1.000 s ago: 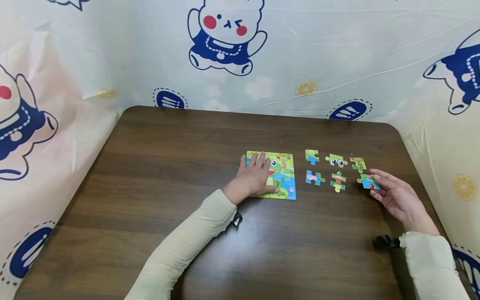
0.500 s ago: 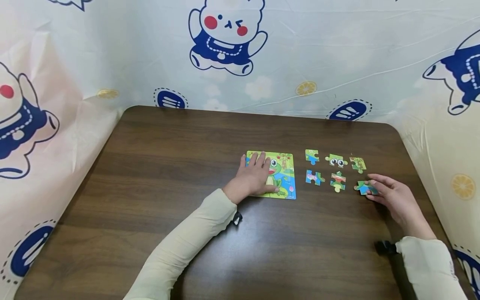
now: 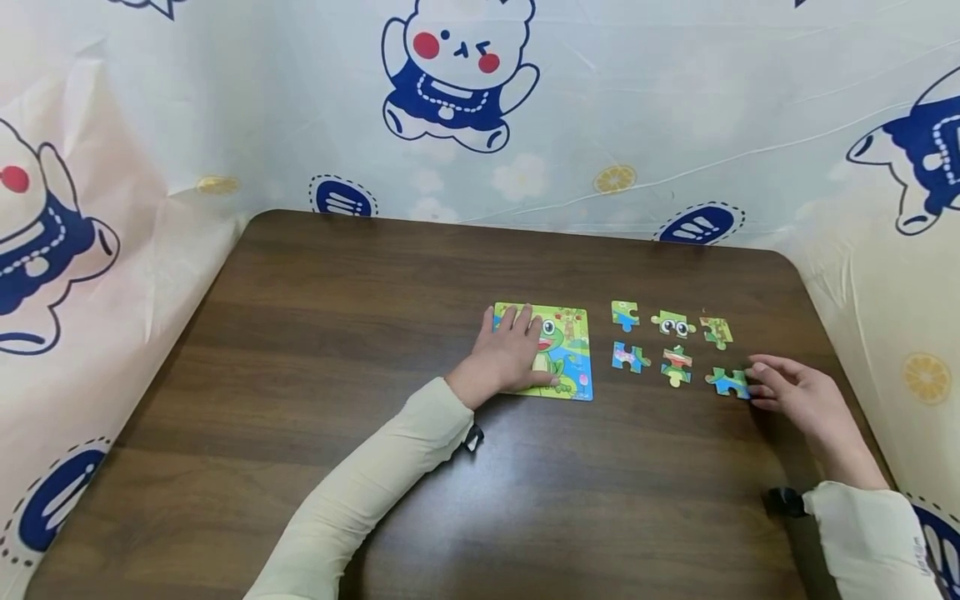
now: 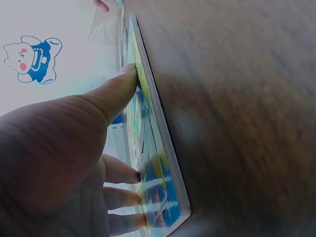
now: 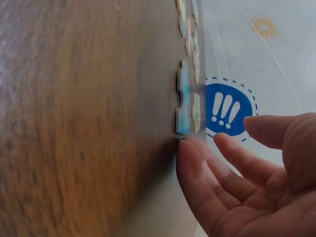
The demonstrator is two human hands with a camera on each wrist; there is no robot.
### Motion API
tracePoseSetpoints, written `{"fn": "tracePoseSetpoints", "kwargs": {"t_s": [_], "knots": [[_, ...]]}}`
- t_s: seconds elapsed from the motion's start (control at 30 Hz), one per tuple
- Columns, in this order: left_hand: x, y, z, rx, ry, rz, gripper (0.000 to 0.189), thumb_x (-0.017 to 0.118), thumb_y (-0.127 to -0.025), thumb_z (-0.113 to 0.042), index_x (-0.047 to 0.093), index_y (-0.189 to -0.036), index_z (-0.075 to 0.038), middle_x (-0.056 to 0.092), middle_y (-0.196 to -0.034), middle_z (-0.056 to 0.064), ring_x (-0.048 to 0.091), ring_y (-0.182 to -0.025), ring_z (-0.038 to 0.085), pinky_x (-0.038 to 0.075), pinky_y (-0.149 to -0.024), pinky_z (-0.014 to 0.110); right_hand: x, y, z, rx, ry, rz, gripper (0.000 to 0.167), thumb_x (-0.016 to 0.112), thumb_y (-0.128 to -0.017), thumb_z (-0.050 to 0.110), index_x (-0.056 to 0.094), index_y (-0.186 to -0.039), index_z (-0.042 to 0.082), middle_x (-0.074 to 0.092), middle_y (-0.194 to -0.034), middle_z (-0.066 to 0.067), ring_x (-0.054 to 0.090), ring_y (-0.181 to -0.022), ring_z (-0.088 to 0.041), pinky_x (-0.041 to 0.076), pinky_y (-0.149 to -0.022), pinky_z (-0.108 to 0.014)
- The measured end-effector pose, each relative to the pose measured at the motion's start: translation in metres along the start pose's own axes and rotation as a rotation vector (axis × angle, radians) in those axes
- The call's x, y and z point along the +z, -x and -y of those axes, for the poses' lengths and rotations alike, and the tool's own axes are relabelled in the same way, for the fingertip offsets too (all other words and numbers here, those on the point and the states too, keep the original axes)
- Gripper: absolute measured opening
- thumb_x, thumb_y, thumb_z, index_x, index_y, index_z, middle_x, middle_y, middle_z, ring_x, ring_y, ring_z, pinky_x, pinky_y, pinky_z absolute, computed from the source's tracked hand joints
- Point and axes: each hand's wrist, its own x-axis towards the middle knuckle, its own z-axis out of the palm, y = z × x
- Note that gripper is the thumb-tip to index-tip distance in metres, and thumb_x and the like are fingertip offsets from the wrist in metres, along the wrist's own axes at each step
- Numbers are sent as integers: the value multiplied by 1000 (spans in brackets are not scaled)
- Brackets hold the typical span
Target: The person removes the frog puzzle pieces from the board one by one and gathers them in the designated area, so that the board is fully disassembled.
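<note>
Plainly, white "!!!" (image 5: 226, 104) on blue oval (image 5: 239, 119) beyond right hand (image 5: 281, 197)

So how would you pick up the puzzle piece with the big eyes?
I'd probably come straight down from above with the right hand and pinch the eye piece by the knobs on its left and right ends. It's thin and lies flat on the table, so getting underneath looks hard, and other pieces lie to its left, right and near side.

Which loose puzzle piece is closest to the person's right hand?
The blue-and-green piece at the right end of the near row; it alone lies right beside the fingers.
</note>
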Motion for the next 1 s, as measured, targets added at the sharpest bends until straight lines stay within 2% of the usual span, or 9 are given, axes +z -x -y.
{"fn": "tracePoseSetpoints", "kwargs": {"t_s": [0.23,0.37,0.47,0.67,0.83,1.0], "knots": [[-1,3,3,13,13,-12,102,55,-88,-76,21,-163,-15,13,-172,8,14,-158,32,5,-126,60,0,0,1,-9,-17,-2,62,44,-109,37,39,-150,-9,61,-98,28,67,-84,7,59,-72,-19],[-1,3,8,21,35,-16,101,56,-89,-75,20,-164,-18,12,-172,5,13,-159,30,5,-127,59,-2,0,5,-31,-66,11,61,44,-109,37,39,-149,-8,62,-97,34,69,-86,6,59,-73,-18],[-2,5,11,26,51,-18,100,57,-89,-74,20,-164,-19,12,-172,5,12,-159,31,5,-127,58,1,-2,11,-40,-136,13,59,46,-108,38,41,-147,-6,66,-97,32,71,-87,3,59,-73,-18],[-4,14,21,39,69,-15,99,59,-89,-73,20,-164,-21,12,-172,7,11,-159,33,6,-127,59,24,-9,36,-45,-354,28,55,53,-105,37,47,-143,-3,75,-98,20,74,-85,-4,60,-73,-20],[-6,22,31,50,76,24,105,63,-85,-73,15,-165,-24,8,-173,8,6,-159,34,6,-126,60,50,-19,58,-64,-378,102,61,51,-106,39,43,-147,-6,75,-105,16,74,-90,-6,60,-77,-21],[-8,28,42,48,97,65,114,69,-80,-74,11,-165,-26,3,-173,6,1,-160,34,3,-126,60,76,-26,82,-81,-376,173,60,50,-106,41,45,-148,-2,74,-111,12,72,-95,-9,60,-81,-22]]}}
